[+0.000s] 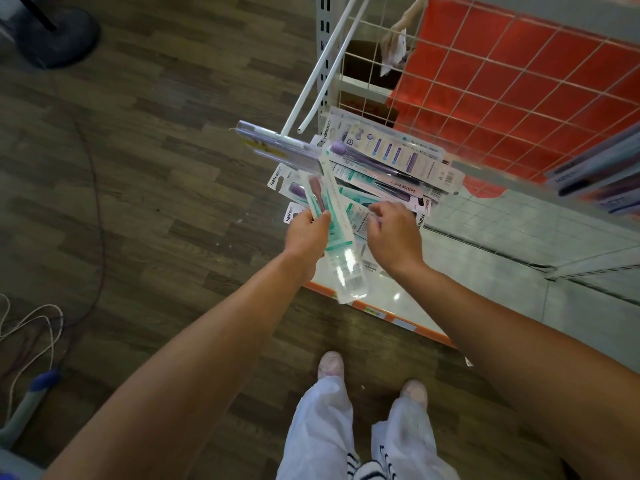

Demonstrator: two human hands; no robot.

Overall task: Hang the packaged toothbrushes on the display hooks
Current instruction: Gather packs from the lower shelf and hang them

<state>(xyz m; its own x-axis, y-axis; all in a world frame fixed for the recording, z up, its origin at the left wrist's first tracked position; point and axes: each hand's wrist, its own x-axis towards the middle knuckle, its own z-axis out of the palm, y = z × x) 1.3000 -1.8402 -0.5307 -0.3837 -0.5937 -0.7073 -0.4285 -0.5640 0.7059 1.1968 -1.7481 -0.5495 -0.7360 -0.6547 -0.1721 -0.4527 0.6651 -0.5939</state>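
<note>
Bare arms (pixel 194 358), white trousers (pixel 322 427), pale pink shoes (pixel 330 363)

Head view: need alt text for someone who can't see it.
Seen from above, a person's left hand holds a packaged toothbrush while the right hand reaches into a pile of toothbrush packs on a white shelf. Two white hooks jut out above the pile.

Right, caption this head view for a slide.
Left hand grips packaged toothbrush near display hook; right hand over the pile.
</note>
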